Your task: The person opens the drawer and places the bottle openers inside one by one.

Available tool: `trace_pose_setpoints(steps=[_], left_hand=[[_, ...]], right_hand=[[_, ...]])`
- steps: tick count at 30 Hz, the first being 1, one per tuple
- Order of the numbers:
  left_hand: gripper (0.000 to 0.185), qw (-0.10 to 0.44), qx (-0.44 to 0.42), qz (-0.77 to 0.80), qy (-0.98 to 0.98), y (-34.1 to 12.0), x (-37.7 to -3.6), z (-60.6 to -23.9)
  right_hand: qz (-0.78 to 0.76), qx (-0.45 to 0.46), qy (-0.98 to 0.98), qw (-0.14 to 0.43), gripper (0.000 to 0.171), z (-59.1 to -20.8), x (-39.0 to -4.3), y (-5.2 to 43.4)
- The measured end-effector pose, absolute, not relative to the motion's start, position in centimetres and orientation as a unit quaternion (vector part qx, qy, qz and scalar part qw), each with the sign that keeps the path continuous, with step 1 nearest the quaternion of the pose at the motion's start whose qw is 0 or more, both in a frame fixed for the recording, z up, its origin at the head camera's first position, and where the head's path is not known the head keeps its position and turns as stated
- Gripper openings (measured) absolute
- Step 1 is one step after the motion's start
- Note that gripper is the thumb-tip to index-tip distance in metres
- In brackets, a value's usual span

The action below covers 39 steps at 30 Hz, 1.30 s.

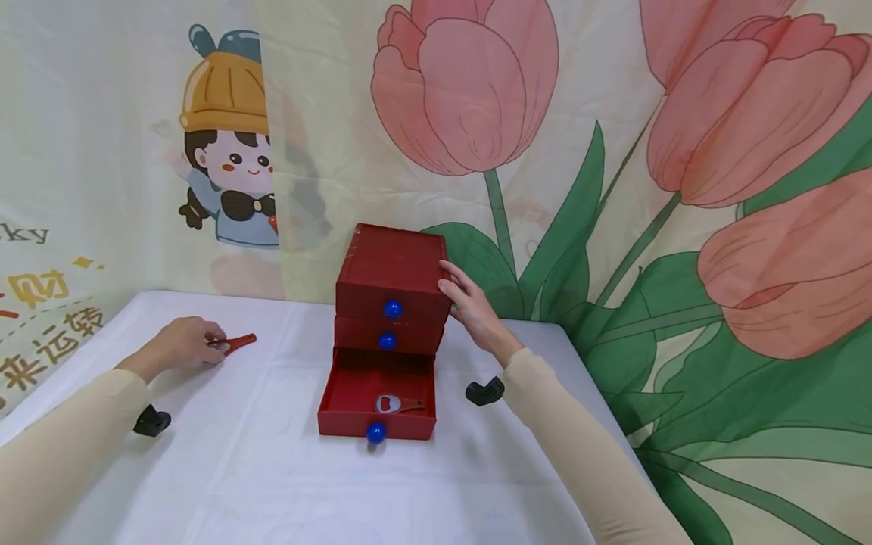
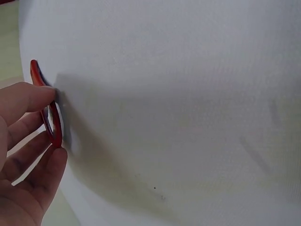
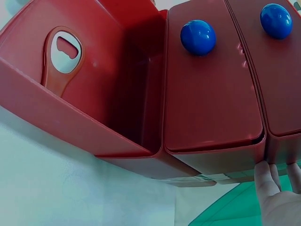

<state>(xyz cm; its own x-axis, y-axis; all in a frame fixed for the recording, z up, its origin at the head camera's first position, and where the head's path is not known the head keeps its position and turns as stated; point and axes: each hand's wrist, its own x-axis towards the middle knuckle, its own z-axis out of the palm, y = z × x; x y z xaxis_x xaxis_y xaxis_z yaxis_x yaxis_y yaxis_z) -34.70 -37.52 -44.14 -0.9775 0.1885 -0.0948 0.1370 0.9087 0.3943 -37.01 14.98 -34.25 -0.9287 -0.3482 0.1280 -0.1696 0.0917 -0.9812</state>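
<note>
Red flat opener (image 1: 235,344) pinched by left hand (image 1: 179,344) fingers | right hand (image 1: 473,310) fingers flat on glossy boxy drawer chest (image 1: 391,276)

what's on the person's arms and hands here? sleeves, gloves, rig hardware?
Both arms wear long, plain cream sleeves, the left sleeve and right sleeve ending at the wrists. The left hand and right hand are bare: no gloves, and no rings or markings that show. A small black mount sits under the right wrist, another under the left.
</note>
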Motion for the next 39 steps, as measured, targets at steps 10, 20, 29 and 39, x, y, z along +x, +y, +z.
trace_pose_setpoints(steps=[10, 20, 29, 39], left_hand=[[0.036, 0.024, 0.143, 0.194, 0.970, -35.6, -34.2, -43.3], [0.033, -0.024, 0.222, 0.187, 0.957, -31.4, -32.0, -41.7], [0.031, -0.035, 0.266, 0.193, 0.944, -27.6, -30.3, -39.8], [0.040, -0.031, 0.288, 0.202, 0.936, -23.9, -29.4, -38.3]], right_hand=[[-0.649, -0.177, 0.737, 0.068, 0.058, -34.2, -37.0, 15.1], [-0.652, -0.170, 0.736, 0.068, 0.057, -34.2, -36.9, 15.0], [-0.653, -0.171, 0.734, 0.068, 0.057, -34.3, -37.0, 14.9], [-0.655, -0.174, 0.732, 0.069, 0.058, -34.2, -37.0, 15.0]])
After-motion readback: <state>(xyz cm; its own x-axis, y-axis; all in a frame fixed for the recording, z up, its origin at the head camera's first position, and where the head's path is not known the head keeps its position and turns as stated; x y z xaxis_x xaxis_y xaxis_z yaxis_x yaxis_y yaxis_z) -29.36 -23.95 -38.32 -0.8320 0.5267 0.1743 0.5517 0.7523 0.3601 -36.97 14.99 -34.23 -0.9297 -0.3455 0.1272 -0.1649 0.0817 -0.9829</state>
